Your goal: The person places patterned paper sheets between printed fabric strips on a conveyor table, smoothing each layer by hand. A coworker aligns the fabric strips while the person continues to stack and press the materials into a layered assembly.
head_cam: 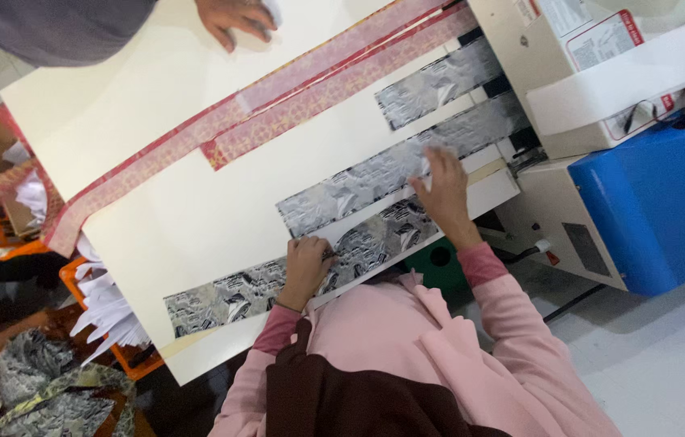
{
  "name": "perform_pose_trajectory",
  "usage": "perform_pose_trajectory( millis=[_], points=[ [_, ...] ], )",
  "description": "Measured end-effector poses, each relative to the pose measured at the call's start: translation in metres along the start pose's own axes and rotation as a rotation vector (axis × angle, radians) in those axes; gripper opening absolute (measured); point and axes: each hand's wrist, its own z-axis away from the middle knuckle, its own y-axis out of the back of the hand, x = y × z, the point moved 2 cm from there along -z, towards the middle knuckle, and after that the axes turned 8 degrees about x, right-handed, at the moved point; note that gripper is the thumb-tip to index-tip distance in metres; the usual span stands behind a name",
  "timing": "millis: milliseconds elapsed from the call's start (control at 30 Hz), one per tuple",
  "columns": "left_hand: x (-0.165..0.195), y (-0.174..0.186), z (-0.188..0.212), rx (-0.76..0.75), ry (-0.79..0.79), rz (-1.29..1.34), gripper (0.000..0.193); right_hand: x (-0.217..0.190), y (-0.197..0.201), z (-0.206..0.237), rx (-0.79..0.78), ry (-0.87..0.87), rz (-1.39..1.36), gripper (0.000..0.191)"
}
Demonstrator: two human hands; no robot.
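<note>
Several silver printed foil strips lie slanted across a cream table (197,218). My left hand (306,271) rests curled on the nearest silver strip (237,293), and a thin dark tool seems to poke out between its fingers. My right hand (444,194) lies flat with fingers spread, pressing where the second silver strip (342,190) and the nearest one run toward the machine. Pink sleeves cover both my arms.
Red and pink patterned strips (278,109) run across the far side of the table. Another person's hand (237,20) rests at the far edge. A cream machine (553,73) with a blue housing (650,202) stands at right. Orange crates (128,356) with paper scraps sit at left.
</note>
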Motion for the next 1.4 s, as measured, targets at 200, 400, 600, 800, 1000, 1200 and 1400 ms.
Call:
perform_pose_trajectory(
  millis=[200, 400, 600, 800, 1000, 1200, 1400],
  points=[
    [-0.007, 0.012, 0.002, 0.064, -0.262, -0.062, 0.019, -0.095, 0.002, 0.039, -0.374, 0.322, -0.307, 0.055],
    [-0.013, 0.016, 0.007, 0.143, -0.429, -0.166, 0.023, -0.128, -0.015, 0.040, -0.473, 0.446, -0.156, 0.063],
    [-0.027, 0.018, 0.008, 0.242, -0.380, 0.073, 0.018, -0.108, -0.011, 0.035, -0.570, 0.309, 0.000, 0.066],
    [-0.022, 0.027, 0.001, 0.224, -0.437, -0.023, 0.021, -0.130, -0.003, 0.034, -0.421, 0.357, 0.010, 0.068],
    [-0.004, 0.054, 0.007, 0.390, -0.592, 0.006, 0.014, -0.161, -0.003, 0.037, -0.524, 0.492, -0.283, 0.040],
    [-0.011, 0.060, 0.018, 0.188, -0.145, 0.367, 0.021, -0.141, 0.017, 0.013, -0.809, 0.406, -0.107, 0.032],
    [-0.053, 0.073, 0.023, -0.301, 0.263, 0.570, 0.031, -0.095, 0.039, -0.028, -0.921, 0.032, -0.409, 0.036]
  ],
)
